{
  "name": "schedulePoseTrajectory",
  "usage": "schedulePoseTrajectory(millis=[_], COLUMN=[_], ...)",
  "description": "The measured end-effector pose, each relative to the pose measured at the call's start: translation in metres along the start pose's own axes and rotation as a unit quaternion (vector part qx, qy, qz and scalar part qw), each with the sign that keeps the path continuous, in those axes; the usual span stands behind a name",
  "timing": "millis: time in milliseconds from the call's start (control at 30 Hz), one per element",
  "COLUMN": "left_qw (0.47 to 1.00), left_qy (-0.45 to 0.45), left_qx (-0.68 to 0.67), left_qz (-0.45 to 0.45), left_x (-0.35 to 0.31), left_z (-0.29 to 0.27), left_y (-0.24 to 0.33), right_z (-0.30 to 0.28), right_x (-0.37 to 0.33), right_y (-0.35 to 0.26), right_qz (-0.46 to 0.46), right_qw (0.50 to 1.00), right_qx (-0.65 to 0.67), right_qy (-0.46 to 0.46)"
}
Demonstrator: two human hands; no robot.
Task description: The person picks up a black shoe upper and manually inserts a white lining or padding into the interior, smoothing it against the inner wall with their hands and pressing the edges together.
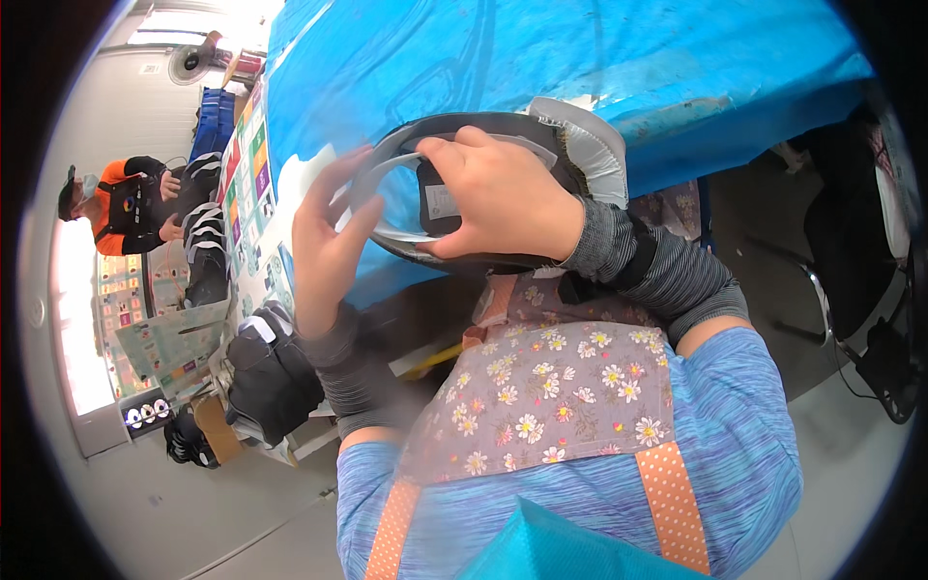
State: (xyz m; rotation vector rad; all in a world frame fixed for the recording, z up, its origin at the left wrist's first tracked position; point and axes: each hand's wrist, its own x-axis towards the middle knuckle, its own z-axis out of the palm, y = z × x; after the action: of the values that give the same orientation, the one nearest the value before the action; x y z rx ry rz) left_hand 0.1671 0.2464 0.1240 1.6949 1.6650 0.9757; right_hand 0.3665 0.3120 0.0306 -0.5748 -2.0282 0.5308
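A rounded black piece (503, 124) with a pale lining lies near the front edge of the blue-covered table. A white label shows inside it, and a gathered white part (592, 155) stands at its right end; I cannot make out its kind. My right hand (507, 193) reaches over it, fingers bent and gripping the pale band (401, 232) along its opening. My left hand (333, 232) is at the left end of the piece, fingers curved beside the pale band and smeared by motion. Whether it grips the band is unclear.
Blue sheeting (677, 58) covers the table. To the left, a person in orange and black (130, 203) handles black pieces with white stripes (203, 232). A black bag-like item (271, 377) sits at lower left. A black chair (860, 251) stands at right. A fan (190, 64) is at far left.
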Motion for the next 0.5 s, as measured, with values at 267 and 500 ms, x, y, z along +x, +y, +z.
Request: schedulePoseTrajectory(millis=[267,500], left_qw=[0.982,0.976], left_qy=[0.033,0.067], left_qx=[0.187,0.204], left_qz=[-0.025,-0.040], left_x=[0.014,0.008], left_z=[0.013,0.021], left_y=[0.016,0.012], right_z=[0.000,0.004], right_x=[0.008,0.007], right_y=[0.000,0.001], right_qz=[0.000,0.001], right_qw=[0.998,0.998], right_qx=[-0.005,-0.004], right_qy=[-0.063,-0.063])
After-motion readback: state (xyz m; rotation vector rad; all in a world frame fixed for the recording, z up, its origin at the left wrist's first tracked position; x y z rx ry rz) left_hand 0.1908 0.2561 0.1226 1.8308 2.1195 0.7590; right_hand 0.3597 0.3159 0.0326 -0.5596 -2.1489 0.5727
